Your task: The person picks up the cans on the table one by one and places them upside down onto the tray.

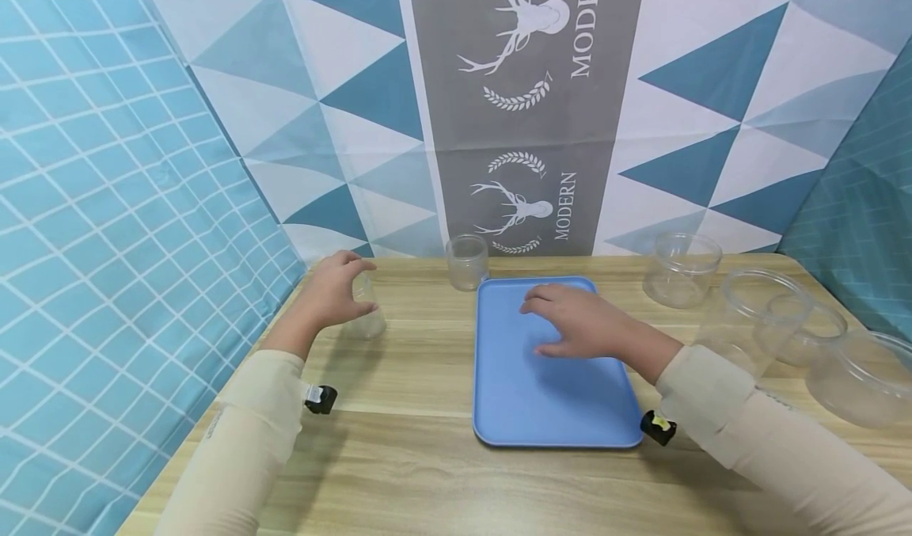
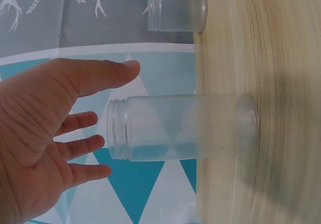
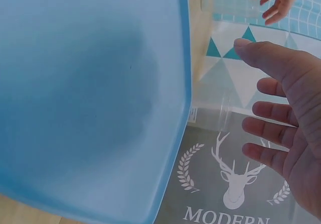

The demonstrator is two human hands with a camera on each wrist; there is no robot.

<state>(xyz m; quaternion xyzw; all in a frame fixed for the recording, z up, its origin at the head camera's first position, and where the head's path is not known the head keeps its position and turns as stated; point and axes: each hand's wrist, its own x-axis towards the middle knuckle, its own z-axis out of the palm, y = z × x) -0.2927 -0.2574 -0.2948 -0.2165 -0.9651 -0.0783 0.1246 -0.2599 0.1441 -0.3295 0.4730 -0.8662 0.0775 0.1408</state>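
A tall clear plastic jar (image 2: 175, 128) without a lid stands upright on the left of the table. My left hand (image 1: 331, 290) is at its mouth, thumb and fingers spread apart; the left wrist view shows a small gap between the fingertips and the threaded rim. Over the blue tray (image 1: 549, 417) hovers my right hand (image 1: 580, 321), its fingers loosely bent and holding nothing. The tray carries nothing. Behind its far left corner stands a shorter clear jar (image 1: 467, 265), which the right wrist view also shows past the tray's edge.
Several clear round containers stand on the right, among them a far one (image 1: 680, 275), a tall one (image 1: 748, 322) beside my right forearm, and a wide one (image 1: 865, 385) near the table's right edge. A patterned cloth wall (image 1: 342, 140) closes off the back of the wooden table (image 1: 399, 465).
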